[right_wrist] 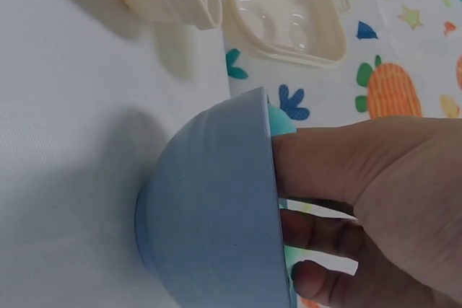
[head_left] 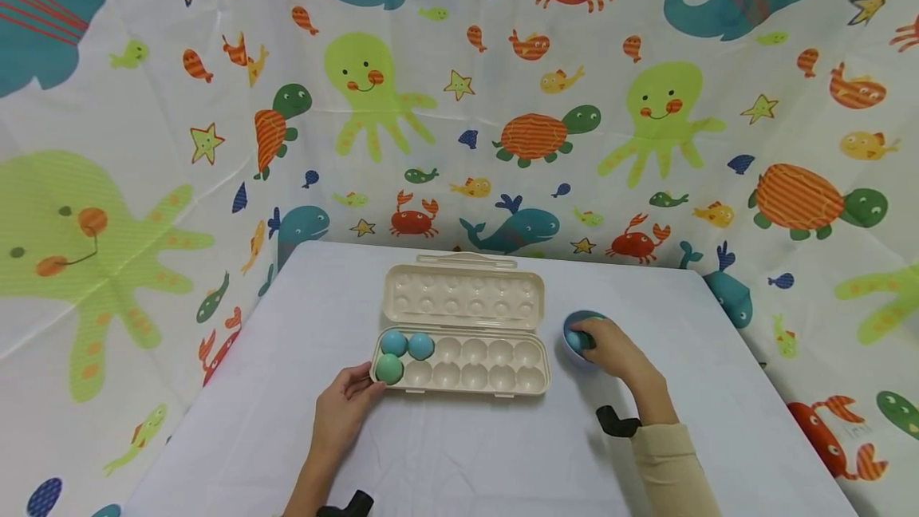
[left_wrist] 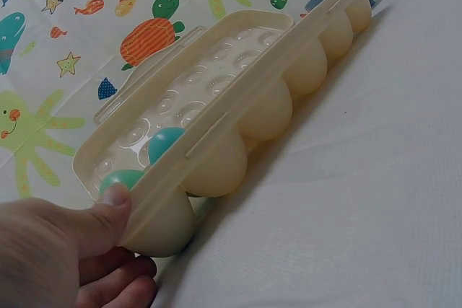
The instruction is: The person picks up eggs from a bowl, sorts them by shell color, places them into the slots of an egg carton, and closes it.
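A cream plastic egg carton (head_left: pixel 459 397) lies with its lid (head_left: pixel 463 294) folded back. Two blue balls (head_left: pixel 420 346) and a green ball (head_left: pixel 390 369) sit in cups at its left end. My left hand (head_left: pixel 345 409) holds that end, thumb on the rim and fingers low against the side, as the left wrist view shows. To the right of the carton stands a blue bowl (right_wrist: pixel 216 207). My right hand (head_left: pixel 610 349) reaches into it, fingers around a blue ball (head_left: pixel 574 340); the bowl wall hides the fingertips in the right wrist view.
White cloth covers the table (head_left: pixel 474 453). Behind it hangs a curtain (head_left: pixel 459 182) printed with sea animals, which also runs along both sides. The carton's other cups (head_left: pixel 502 377) hold nothing. A black wrist strap piece (head_left: pixel 617 421) shows at the right wrist.
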The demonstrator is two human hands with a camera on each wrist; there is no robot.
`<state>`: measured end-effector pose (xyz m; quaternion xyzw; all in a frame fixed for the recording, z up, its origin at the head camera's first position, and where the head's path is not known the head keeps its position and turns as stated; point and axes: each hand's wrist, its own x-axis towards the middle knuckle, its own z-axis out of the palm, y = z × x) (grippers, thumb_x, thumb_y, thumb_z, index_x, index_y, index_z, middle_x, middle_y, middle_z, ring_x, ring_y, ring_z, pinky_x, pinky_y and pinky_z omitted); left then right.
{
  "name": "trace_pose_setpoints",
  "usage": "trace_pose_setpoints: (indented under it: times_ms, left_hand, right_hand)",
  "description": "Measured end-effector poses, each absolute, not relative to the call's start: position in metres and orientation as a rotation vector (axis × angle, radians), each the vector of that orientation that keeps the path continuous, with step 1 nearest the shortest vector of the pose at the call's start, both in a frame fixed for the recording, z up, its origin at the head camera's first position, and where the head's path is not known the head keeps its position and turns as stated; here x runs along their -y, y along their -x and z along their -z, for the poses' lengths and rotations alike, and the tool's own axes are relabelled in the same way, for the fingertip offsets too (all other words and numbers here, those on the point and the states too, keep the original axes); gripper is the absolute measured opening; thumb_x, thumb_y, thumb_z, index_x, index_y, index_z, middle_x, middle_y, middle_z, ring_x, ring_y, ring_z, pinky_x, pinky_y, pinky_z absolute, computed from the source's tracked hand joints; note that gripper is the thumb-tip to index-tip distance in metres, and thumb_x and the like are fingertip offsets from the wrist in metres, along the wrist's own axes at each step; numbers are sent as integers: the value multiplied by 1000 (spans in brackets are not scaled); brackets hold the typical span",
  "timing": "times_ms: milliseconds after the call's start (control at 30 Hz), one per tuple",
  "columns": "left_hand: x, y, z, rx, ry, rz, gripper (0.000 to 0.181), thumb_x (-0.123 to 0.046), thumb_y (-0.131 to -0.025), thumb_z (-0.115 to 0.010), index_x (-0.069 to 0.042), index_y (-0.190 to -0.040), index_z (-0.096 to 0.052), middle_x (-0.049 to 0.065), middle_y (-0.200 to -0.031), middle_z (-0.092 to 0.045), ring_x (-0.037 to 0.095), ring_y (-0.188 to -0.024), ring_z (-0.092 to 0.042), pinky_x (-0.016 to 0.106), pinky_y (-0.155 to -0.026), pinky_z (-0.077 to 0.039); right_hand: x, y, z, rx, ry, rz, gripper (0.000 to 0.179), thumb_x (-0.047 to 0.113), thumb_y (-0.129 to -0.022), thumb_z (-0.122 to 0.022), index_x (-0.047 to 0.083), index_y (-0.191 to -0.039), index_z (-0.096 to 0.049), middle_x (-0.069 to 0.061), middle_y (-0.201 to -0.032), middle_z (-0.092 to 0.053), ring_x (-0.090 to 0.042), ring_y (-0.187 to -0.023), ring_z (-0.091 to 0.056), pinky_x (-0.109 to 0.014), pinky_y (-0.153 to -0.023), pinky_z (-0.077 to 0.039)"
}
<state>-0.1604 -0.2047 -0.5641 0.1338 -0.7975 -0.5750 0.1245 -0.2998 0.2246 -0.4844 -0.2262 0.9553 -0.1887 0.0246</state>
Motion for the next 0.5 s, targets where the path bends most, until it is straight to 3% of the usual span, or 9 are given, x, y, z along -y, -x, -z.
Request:
trace_pose_setpoints:
  times_ms: [333,500]
  left_hand:
    - [204,161,564,2284,-365,1703,46,-15,-86,-80,-2,-127,-63,19,-122,-71,22,-110,-72,7,-82,-54]
    - [203,161,563,2271,-338,1719,48,-17,-86,-80,0,-128,-62,22,-123,-70,27,-112,-71,6,-83,-53]
  right_hand:
    - [-228,297,481,-2935,561,785,45,17,-90,-73,-2,-129,-61,-25,-128,-63,-42,-117,-59,-62,-100,-49]
    - [-223,296,478,-2968,439,834,51,25,-92,-71,1,-134,-57,-21,-127,-62,-36,-113,-59,-59,-100,-51]
